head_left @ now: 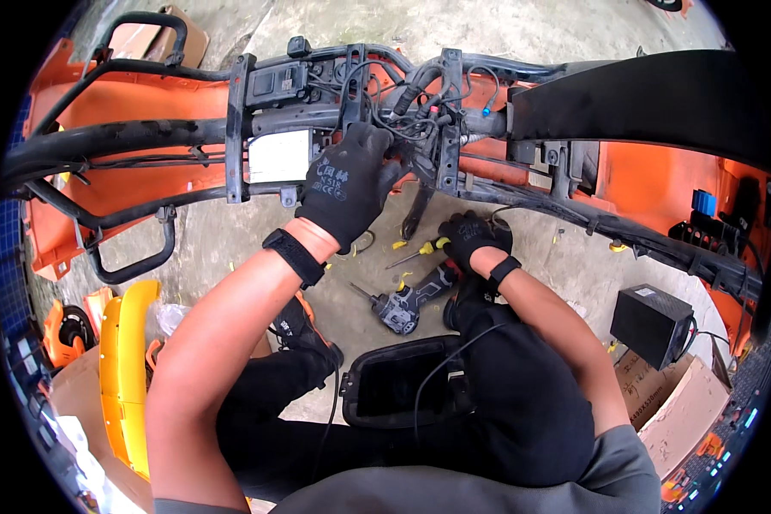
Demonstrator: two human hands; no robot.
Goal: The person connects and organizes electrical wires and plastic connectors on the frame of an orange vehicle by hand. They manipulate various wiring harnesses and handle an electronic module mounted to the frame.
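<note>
My left hand (347,184), in a black work glove, reaches over a black tube frame (163,133) with orange body panels. Its fingers are bent in at a bundle of black cables (415,128); what they grip is hidden. A white-topped box (280,157) on the frame sits just left of that hand. Lower and to the right, my gloved right hand (475,236) is closed round the yellow handle of a screwdriver (431,248), its shaft pointing left. Below the screwdriver a grey and black cordless drill (407,301) lies on the concrete floor, its bit pointing left.
Between my legs lies a black open tray-like part (403,385). A yellow panel (128,377) stands at the left. On the right are a black box (653,324) with leads and a cardboard box (681,394). A wide black curved panel (634,98) covers the frame's right end.
</note>
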